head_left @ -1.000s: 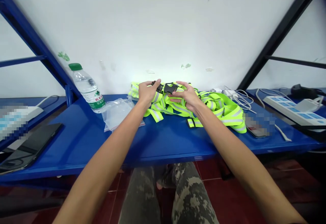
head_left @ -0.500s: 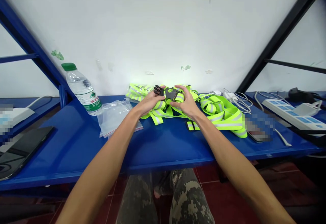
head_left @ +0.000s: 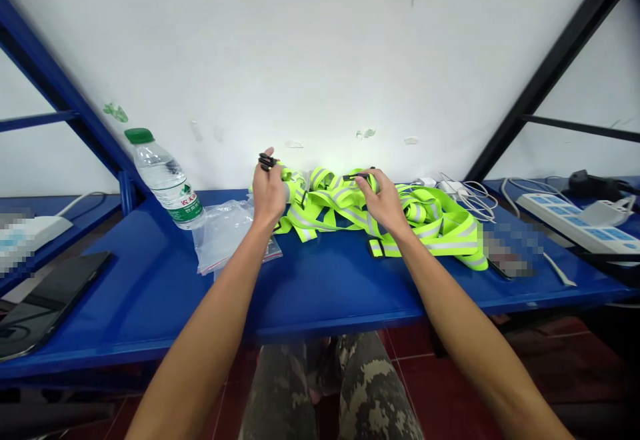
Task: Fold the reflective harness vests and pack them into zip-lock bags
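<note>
My left hand point(head_left: 267, 195) is closed around a black side-release buckle point(head_left: 269, 161), whose prongs stick out above the fingers. Yellow-green reflective strap runs from it to the right. My right hand point(head_left: 384, 201) pinches a dark buckle piece point(head_left: 354, 177) between thumb and fingers, at the back of the strap pile. Between and below both hands lies the tangled reflective strap point(head_left: 330, 201) with silver stripes. A strap end with a black slider point(head_left: 376, 248) rests on the table beside my right wrist. The hidden side of each buckle piece cannot be made out.
Clear plastic bags point(head_left: 225, 230) lie left of my left forearm on the blue table point(head_left: 330, 293). A water bottle point(head_left: 173, 187) leans behind them. Phones point(head_left: 53, 300) lie at the far left and right. White cables point(head_left: 475, 197) and a power strip point(head_left: 575, 220) occupy the right side.
My hands have moved apart, the left one going left and slightly up with the black buckle. My right hand has shifted a little right, and more strap shows between them.
</note>
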A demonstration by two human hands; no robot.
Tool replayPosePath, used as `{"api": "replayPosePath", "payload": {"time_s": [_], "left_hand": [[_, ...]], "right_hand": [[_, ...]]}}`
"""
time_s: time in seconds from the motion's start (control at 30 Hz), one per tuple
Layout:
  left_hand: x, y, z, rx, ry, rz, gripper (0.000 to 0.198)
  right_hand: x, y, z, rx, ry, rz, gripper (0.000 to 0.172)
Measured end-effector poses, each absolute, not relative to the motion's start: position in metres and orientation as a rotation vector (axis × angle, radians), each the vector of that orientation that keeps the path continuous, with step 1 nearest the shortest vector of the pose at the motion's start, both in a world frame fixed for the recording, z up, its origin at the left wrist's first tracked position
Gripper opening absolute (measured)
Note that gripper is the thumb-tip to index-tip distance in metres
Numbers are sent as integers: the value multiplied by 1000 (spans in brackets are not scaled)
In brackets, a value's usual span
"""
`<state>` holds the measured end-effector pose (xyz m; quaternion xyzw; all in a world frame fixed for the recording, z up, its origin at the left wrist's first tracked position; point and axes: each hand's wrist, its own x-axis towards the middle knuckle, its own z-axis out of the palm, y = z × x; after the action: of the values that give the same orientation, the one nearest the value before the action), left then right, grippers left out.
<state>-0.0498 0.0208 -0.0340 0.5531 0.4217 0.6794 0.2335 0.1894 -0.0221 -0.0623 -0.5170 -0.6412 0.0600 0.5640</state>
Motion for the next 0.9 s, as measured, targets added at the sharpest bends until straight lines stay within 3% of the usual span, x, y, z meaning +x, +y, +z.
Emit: {"api": "replayPosePath", "payload": {"time_s": [0.17, 0.4, 0.67, 0.9], "left_hand": [[-62, 34, -33, 946, 862, 1840, 31], [-52, 11, -27, 1057, 731, 1386, 47], [-35, -3, -28, 1205, 842, 1281, 54], [-30, -3, -39, 1737, 1168, 1572, 48]], "right_hand": [[204, -10, -67, -1157, -1418, 91, 42], [204, -8, -69, -1174, -1314, 81, 48], [179, -33, -54, -882, -1543, 801, 49], [162, -43, -57, -802, -1634, 1087, 38]]}}
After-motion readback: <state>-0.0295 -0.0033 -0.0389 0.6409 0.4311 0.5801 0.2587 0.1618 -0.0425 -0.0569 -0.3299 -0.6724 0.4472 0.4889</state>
